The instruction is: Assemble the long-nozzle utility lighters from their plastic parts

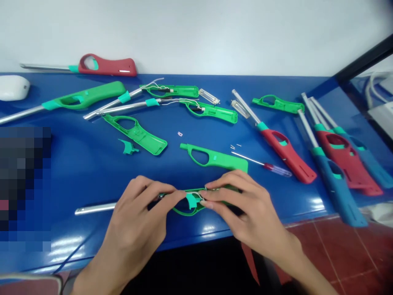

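An opened green gas lighter half-shell [185, 212] lies near the table's front edge between my two hands, its inside facing up. A turquoise trigger [192, 200] sits in its finger loop, with a white wire [198, 194] running just above. My left hand [141, 217] is closed on the lighter at the barrel end, its index finger and thumb reaching toward the trigger. The metal barrel [95, 208] sticks out to the left from under this hand. My right hand [242, 200] grips the shell's handle, fingertips pinched together beside the trigger and wire. My fingers cover most of the handle.
Behind lie a green half-shell [221, 159], another half-shell [144, 137], a loose trigger [127, 146] and a screwdriver [264, 165]. Opened lighters with wires [172, 91] rest farther back. Whole red [288, 155] and blue lighters [340, 188] are at the right.
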### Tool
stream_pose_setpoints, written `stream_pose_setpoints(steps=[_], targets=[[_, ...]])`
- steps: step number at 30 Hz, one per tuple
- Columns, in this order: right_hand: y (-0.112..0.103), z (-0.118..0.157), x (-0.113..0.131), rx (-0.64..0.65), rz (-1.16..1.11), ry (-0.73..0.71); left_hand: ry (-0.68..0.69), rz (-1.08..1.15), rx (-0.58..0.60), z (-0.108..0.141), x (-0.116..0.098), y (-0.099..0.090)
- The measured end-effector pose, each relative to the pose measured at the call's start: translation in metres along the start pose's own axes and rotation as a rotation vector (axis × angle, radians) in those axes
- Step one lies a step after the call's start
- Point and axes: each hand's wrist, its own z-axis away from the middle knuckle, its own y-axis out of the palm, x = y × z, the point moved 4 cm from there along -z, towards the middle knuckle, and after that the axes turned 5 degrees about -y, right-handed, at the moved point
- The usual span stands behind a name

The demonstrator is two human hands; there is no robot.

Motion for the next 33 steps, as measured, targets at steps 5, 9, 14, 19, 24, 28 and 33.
stream_pose_setpoints(steps=[5, 9, 14, 19, 24, 28, 33], targets=[[0.0009, -0.0005, 0.0028, -0.020, 0.046, -0.013, 0.050, -0.002, -0.019, 0.0059, 0.0003, -0.0005], [0.0013, 0.0005, 0.0045, -0.032, 0.079, -0.031, 0.028, 0.063, -0.027, 0.0085, 0.0019, -0.0038], [0.0014, 0.0026, 0.0051, -0.055, 0.114, -0.047, -0.020, 0.149, -0.022, 0.0057, 0.0018, -0.0029], [0.0025, 0.0021, 0.0055, -0.057, 0.122, -0.053, -0.058, 0.142, 0.014, 0.0026, 0.0019, -0.0020], [0.0032, 0.0021, 0.0051, -0.061, 0.122, -0.061, -0.070, 0.137, 0.041, 0.0032, 0.0055, -0.0034], [0.0029, 0.0027, 0.0043, -0.061, 0.122, -0.054, -0.057, 0.126, 0.056, 0.0037, 0.0059, -0.0034], [0.0033, 0.0035, 0.0052, -0.057, 0.126, -0.045, -0.001, 0.078, 0.082, 0.0025, 0.0086, -0.0047]])
